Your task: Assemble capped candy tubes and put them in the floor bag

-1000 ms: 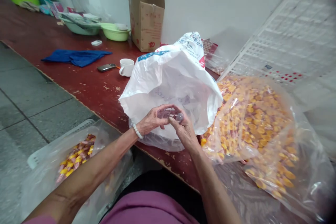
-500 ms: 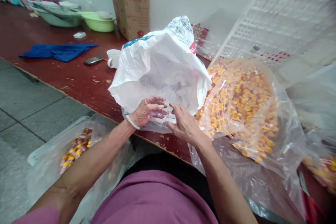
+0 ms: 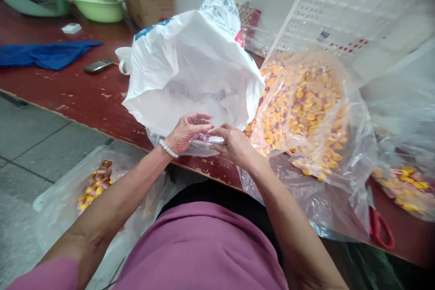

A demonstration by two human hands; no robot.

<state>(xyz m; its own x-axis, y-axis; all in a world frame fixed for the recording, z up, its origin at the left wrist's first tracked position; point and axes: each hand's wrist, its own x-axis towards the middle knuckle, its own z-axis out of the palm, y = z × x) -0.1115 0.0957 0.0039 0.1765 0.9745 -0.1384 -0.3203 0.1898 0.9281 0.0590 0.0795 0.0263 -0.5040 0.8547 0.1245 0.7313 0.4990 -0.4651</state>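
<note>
From where I stand, the person's left grip [image 3: 186,133], mid-frame, is curled around some small clear plastic pieces [image 3: 201,137], too blurred to count. The right grip [image 3: 234,145] faces it just beside, fingertips near those pieces; I can't tell whether they're pinching one. Both are at the mouth of a big white bag [image 3: 149,72], lying open toward the person on the red bench [image 3: 84,84]. Over on the right of the frame lies a clear bag heaped with yellow-topped pieces [image 3: 306,113], and at lower right there's a red handle [image 3: 382,231]. A white cup [image 3: 124,60] stands left of the white bag, near a phone [image 3: 98,66].
</note>
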